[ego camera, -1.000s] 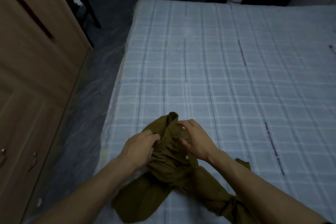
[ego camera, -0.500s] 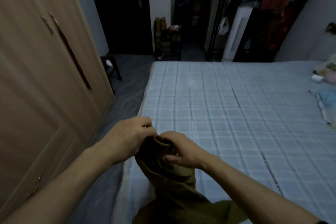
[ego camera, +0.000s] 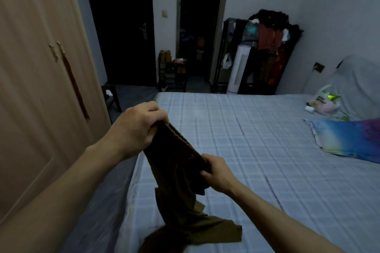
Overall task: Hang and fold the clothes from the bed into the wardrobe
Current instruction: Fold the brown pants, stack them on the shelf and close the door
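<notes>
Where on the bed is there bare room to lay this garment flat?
The checked blue sheet is bare from the hands to the foot. The right side is crowded: a colourful pillow and a plastic bag.

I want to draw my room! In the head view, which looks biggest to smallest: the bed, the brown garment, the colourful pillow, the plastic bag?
1. Bed: largest.
2. Brown garment, though it is nearest the camera, held up by both hands, so it looks bigger than it may be.
3. Colourful pillow.
4. Plastic bag: smallest, and farthest away.
</notes>
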A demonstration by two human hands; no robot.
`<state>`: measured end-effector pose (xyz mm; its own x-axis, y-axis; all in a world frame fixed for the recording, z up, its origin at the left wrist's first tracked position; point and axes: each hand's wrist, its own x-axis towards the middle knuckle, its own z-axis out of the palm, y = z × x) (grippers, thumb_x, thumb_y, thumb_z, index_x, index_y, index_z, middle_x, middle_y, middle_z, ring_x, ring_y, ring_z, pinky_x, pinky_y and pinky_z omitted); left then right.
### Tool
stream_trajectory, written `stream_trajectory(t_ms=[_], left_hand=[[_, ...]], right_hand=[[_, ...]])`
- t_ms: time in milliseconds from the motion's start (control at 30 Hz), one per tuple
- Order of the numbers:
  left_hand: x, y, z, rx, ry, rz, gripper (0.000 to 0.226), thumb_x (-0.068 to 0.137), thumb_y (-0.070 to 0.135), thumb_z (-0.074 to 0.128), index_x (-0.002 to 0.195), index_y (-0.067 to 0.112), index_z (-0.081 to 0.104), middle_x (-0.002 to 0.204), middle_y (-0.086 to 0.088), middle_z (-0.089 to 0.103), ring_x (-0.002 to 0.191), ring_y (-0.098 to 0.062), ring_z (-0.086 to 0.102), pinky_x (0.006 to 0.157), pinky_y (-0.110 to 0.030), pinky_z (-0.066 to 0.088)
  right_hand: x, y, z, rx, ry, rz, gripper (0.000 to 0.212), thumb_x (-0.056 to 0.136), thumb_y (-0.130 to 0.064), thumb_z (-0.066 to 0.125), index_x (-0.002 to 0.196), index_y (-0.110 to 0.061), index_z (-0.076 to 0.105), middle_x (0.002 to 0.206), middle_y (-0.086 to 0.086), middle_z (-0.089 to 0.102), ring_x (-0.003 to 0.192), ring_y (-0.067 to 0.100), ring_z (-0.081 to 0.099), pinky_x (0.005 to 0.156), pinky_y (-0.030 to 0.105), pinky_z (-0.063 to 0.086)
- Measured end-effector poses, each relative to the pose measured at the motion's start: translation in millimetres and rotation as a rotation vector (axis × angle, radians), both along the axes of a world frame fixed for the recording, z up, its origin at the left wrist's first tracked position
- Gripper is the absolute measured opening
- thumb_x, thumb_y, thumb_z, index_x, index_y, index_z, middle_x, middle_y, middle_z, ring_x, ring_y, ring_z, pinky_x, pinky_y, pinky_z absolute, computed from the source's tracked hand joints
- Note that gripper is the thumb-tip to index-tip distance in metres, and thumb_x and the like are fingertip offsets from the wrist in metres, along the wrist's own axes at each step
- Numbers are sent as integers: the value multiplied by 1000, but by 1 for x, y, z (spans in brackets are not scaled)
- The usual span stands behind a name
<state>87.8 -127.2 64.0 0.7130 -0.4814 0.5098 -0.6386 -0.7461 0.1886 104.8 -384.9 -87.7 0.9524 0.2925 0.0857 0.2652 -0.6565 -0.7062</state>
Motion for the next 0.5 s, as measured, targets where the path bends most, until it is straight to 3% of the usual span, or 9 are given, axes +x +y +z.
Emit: stream_trajectory(t_ms=[233,500], left_hand=[[-38,-12,23,-28,-1,26,19,86,0,66,94,16,68,93,2,60,83,-17,60,73,-39,51],[-88,-81,44,-43,-18,118,24,75,-9,72,84,11,63,83,-3,59,75,-18,57,68,-30,46]], right_hand=[[-32,-65,43,-43,-150,-99,17,83,-10,61,83,-25,52,72,-8,59,68,12,57,61,27,41],[-93,-167,114,-67,-318,-90,32,84,-18,72,90,-31,43,74,-7,60,66,9,60,59,30,52]])
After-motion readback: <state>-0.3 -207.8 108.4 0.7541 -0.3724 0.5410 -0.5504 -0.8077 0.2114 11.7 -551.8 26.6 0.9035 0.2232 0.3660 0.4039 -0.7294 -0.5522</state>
